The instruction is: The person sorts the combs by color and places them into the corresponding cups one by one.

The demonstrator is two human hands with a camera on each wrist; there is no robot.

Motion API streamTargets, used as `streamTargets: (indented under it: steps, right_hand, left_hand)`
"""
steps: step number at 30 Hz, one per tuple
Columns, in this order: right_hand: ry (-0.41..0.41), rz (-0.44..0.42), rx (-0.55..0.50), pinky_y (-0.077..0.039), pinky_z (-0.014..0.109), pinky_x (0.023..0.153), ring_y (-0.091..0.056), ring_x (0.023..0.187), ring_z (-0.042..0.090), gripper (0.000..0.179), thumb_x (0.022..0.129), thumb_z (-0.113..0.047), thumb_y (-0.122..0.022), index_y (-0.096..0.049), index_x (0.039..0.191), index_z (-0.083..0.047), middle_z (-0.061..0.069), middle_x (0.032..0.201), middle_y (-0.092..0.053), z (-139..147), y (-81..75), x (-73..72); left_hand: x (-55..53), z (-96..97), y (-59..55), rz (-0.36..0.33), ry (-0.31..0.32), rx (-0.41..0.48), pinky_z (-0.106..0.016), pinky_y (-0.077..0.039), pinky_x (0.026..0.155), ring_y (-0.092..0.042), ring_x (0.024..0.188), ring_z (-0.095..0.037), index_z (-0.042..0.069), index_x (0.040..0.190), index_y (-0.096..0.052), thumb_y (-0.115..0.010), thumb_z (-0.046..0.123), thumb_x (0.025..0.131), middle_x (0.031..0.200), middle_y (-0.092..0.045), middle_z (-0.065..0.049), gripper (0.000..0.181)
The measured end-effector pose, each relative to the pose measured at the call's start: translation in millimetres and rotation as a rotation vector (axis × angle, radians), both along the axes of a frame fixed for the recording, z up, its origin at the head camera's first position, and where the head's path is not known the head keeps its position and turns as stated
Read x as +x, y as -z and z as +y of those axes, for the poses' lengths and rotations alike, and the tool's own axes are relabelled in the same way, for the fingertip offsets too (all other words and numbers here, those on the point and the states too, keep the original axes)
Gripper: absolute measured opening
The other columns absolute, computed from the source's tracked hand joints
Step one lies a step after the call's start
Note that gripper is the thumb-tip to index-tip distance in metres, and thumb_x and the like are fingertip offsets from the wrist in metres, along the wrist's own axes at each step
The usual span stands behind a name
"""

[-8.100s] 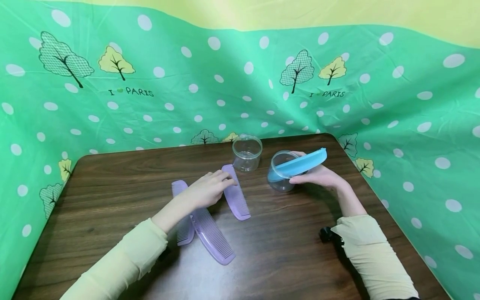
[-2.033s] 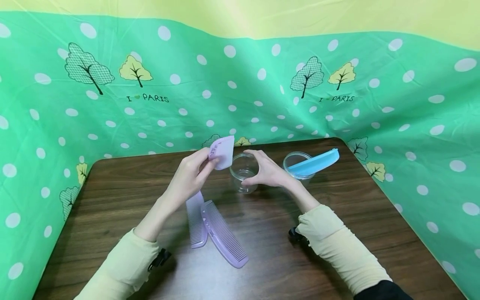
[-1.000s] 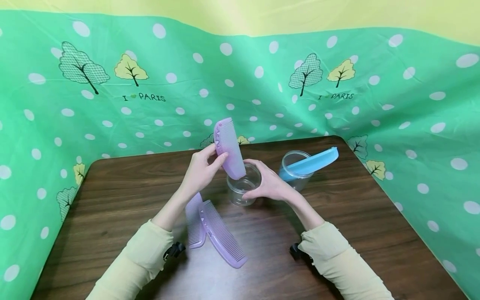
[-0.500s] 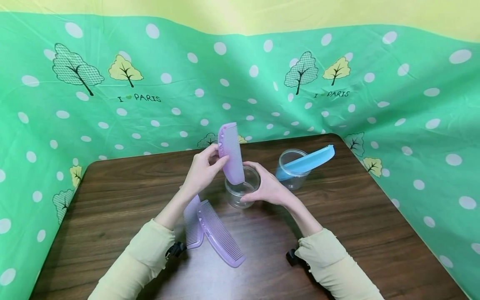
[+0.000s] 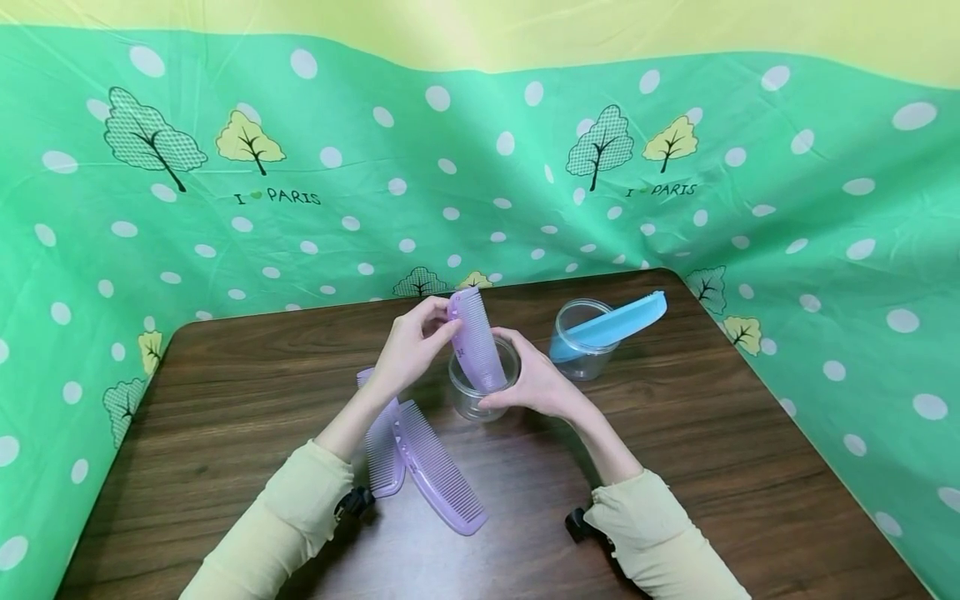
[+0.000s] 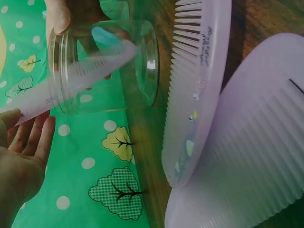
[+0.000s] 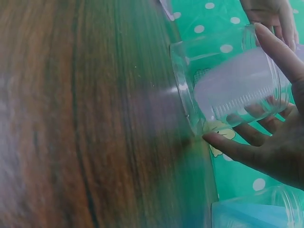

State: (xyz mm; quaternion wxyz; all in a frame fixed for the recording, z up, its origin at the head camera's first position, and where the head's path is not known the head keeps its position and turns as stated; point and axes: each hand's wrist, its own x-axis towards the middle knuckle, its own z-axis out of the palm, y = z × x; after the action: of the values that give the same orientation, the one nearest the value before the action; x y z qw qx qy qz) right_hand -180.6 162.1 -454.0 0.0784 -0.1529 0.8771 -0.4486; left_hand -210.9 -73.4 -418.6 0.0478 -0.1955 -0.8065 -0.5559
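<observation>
My left hand [image 5: 414,343] pinches a purple comb [image 5: 477,342] near its upper end. The comb's lower part is inside a clear plastic jar [image 5: 468,404], tilted, as the left wrist view also shows. Around the jar's right side curl the fingers and thumb of my right hand [image 5: 538,377], steadying it on the table. Two more purple combs lie by my left forearm: one comb [image 5: 438,471] slants toward the front, overlapping the other comb [image 5: 384,454], which my wrist partly covers.
A second clear jar [image 5: 587,367] stands to the right, with a blue comb [image 5: 618,323] leaning in it and sticking out over the rim. The dark wooden table [image 5: 675,467] ends at a green dotted curtain [image 5: 360,192] behind and on both sides.
My left hand has lifted the purple comb off the table, turned it upright and lowered it into the jar. My right hand left the blue comb's jar and took hold of this one, bringing it nearer.
</observation>
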Motion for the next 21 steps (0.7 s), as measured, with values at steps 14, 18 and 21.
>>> streamTargets:
  steps: [14, 18, 21]
  right_hand:
    - [0.006, -0.012, -0.051, -0.042, 0.054, 0.115, -0.051, 0.139, 0.027, 0.107, 0.064, -0.030, -0.099, -0.038, 0.153, -0.028, 0.004, 0.152, -0.051, -1, 1.6, 2.3]
    - [0.010, -0.018, -0.054, -0.043, 0.054, 0.115, -0.052, 0.137, 0.027, 0.108, 0.063, -0.031, -0.099, -0.038, 0.153, -0.029, 0.004, 0.152, -0.051, -1, 1.4, 2.3]
    - [0.010, -0.024, -0.060, -0.043, 0.053, 0.114, -0.053, 0.136, 0.027, 0.108, 0.063, -0.032, -0.099, -0.038, 0.153, -0.029, 0.005, 0.151, -0.052, -1, 1.5, 2.0]
  left_hand:
    - [4.9, -34.6, 9.7, 0.081, -0.002, -0.025, -0.044, -0.056, 0.102, -0.066, 0.118, -0.025, 0.011, 0.142, -0.058, -0.064, 0.017, 0.102, 0.130, -0.068, -0.013, 0.041]
    - [12.6, -43.5, 13.7, 0.100, 0.016, -0.085, -0.043, -0.055, 0.102, -0.067, 0.116, -0.025, 0.008, 0.141, -0.058, -0.064, 0.014, 0.101, 0.125, -0.070, -0.014, 0.041]
    - [18.8, -48.3, 15.6, 0.114, 0.039, -0.137, -0.042, -0.055, 0.102, -0.067, 0.115, -0.025, 0.008, 0.141, -0.058, -0.065, 0.012, 0.101, 0.123, -0.070, -0.013, 0.041]
